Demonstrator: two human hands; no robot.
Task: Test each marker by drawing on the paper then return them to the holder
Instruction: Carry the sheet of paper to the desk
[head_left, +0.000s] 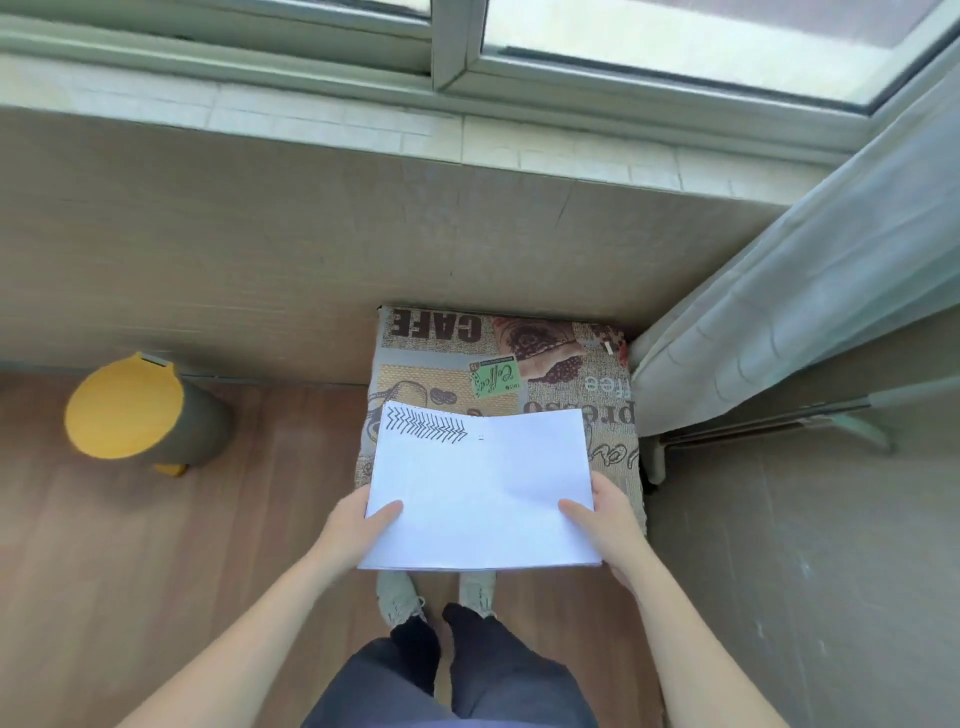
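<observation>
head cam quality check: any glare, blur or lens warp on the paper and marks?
Head view: even daylight from the window, no glare on the paper; the black zigzag marks read sharp. Left hand and right hand grip its near corners, unblurred. Wide-angle warp bends the window sill and curtain. Only soft shadows around the yellow-lidded bin.

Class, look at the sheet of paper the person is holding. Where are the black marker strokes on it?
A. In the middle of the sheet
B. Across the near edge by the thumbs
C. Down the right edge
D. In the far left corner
D: the black zigzag strokes sit in the far left corner of the paper, away from the left hand and right hand gripping its near corners.
</observation>
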